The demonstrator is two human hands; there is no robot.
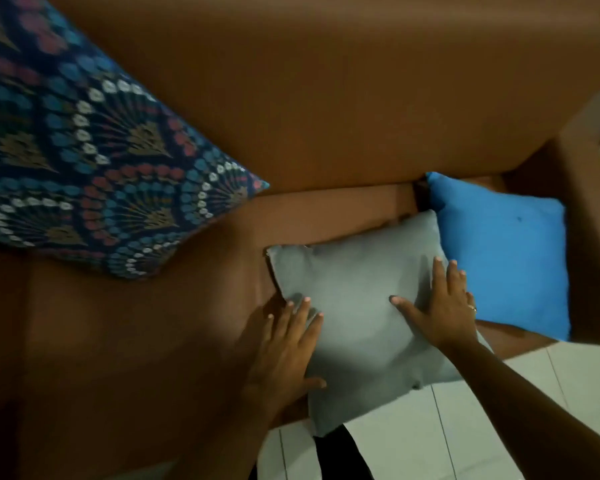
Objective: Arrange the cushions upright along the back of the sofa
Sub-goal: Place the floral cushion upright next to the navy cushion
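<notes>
A grey cushion (354, 299) lies flat on the brown sofa seat (136, 341), its near corner hanging over the front edge. My left hand (284, 351) rests on its left edge, fingers spread. My right hand (444, 306) lies flat on its right side, a ring on one finger. A plain blue cushion (503, 251) lies flat beside it in the right corner, touching the grey one. A large patterned blue cushion (84, 161) leans against the sofa back (326, 98) at the left.
The sofa's right armrest (589, 237) closes off the corner behind the blue cushion. White floor tiles (465, 427) show below the seat's front edge. Bare seat lies between the patterned cushion and the grey one.
</notes>
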